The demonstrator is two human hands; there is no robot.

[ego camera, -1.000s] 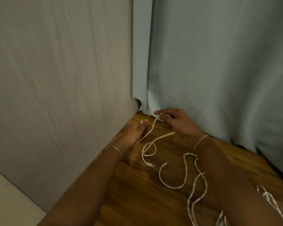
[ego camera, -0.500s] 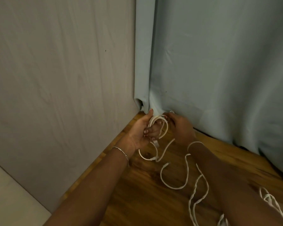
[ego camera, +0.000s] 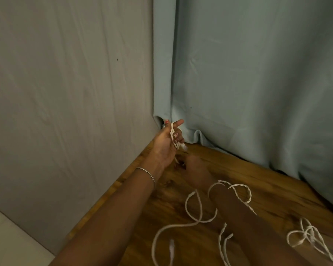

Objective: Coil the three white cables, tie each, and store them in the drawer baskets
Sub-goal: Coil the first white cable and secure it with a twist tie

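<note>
A left hand (ego camera: 166, 144), raised in a corner, grips a few loops of white cable (ego camera: 172, 132) in curled fingers, likely keeping the coil off the table (ego camera: 267, 179) so more can be wound on. The right hand (ego camera: 194, 167) sits just below, blurred; its grip cannot be told. The cable's loose rest snakes across the wood and over the right forearm. A second tangle (ego camera: 306, 237) lies to the right. A curtain (ego camera: 258, 73) hangs close behind. No drawer shows.

Plain indoor corner: wooden surface (ego camera: 267, 181), grey cloth (ego camera: 65, 93), blue curtain (ego camera: 258, 73).
</note>
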